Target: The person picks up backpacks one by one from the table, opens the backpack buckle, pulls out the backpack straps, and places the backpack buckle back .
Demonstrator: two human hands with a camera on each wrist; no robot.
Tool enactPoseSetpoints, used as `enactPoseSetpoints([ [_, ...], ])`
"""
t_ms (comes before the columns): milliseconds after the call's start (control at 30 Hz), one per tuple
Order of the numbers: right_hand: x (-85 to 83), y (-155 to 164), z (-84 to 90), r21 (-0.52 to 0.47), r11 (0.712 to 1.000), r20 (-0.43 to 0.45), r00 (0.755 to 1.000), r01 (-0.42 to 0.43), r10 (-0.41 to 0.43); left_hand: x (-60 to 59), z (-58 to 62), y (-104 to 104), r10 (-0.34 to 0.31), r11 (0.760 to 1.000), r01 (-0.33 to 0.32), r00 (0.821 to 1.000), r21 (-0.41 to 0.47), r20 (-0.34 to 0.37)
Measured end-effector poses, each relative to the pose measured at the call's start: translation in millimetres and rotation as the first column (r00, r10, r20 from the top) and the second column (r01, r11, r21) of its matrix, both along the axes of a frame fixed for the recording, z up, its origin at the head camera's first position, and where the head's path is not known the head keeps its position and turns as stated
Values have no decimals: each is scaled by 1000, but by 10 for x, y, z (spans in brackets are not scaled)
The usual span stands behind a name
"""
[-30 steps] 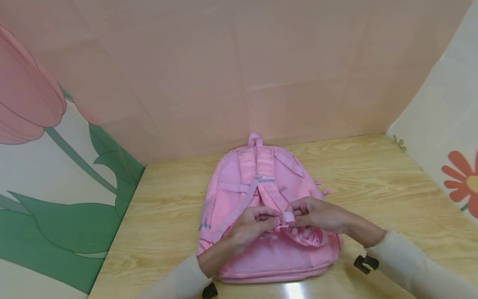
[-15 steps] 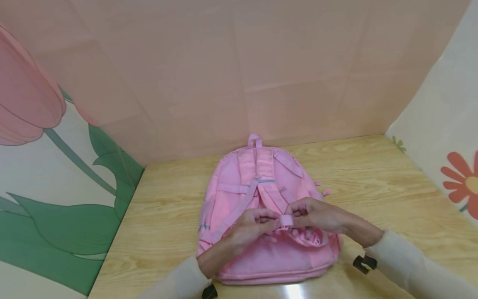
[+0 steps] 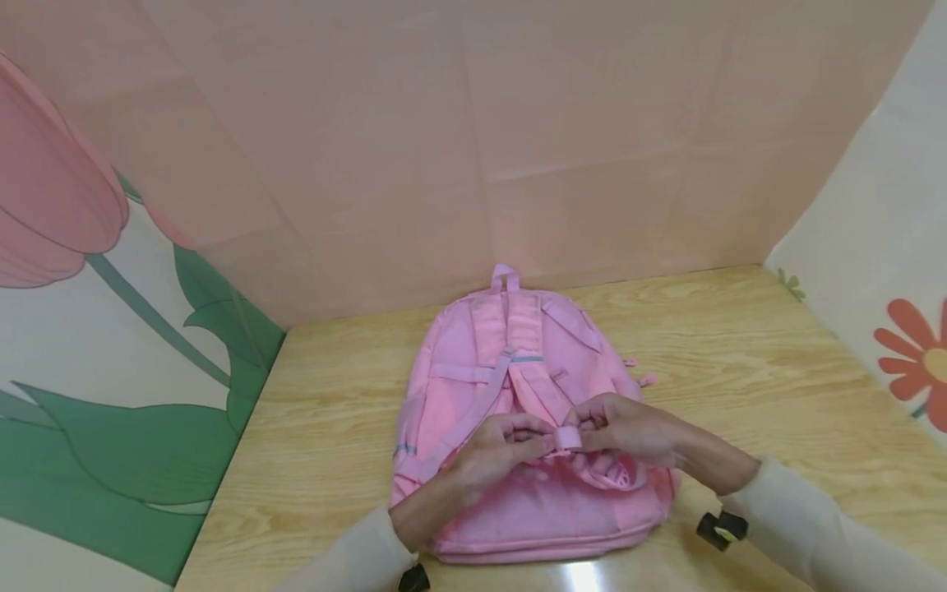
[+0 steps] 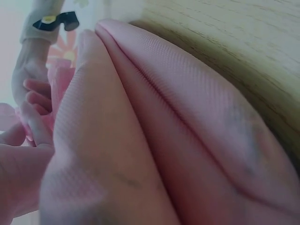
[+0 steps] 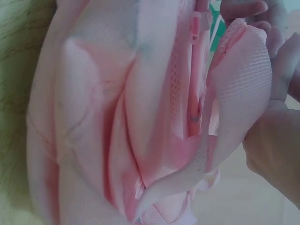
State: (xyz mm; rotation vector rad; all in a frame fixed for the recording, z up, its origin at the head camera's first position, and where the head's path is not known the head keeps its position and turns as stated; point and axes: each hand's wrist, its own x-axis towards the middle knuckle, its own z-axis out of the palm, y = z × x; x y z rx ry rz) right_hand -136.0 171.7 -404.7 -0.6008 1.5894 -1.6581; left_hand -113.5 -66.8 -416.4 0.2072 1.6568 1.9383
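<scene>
Pink fabric backpack [image 3: 547, 522], straps uppermost, on a wood-grain tabletop [image 3: 333, 395], with a creased dusty-pink backdrop [image 3: 355, 148] behind and a tulip-printed white panel [image 3: 140, 362] to the left. Over the backpack's lower half, the left hand [image 3: 491, 452] and right hand [image 3: 632, 429] pinch a looped pale-pink webbing strap [image 3: 568, 438]; their fingers hide part of it.
</scene>
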Motion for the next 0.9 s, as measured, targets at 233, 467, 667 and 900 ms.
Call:
enactPoseSetpoints([
  [233, -2, 8, 1, 13, 1000, -71, 997, 0, 1, -21, -2, 11, -14, 1000, 14, 1000, -3, 26],
  [467, 23, 2, 7, 41, 999, -168, 986, -11, 18, -29, -4, 17, -25, 999, 27, 998, -34, 51],
  [667, 26, -1, 27, 50, 999, -192, 981, -4, 14, -24, 7, 20, -31, 999, 32, 999, -39, 38],
  [900, 29, -7, 31, 45, 998, -58, 998, 32, -30, -39, 43, 18, -30, 999, 31, 998, -13, 50],
])
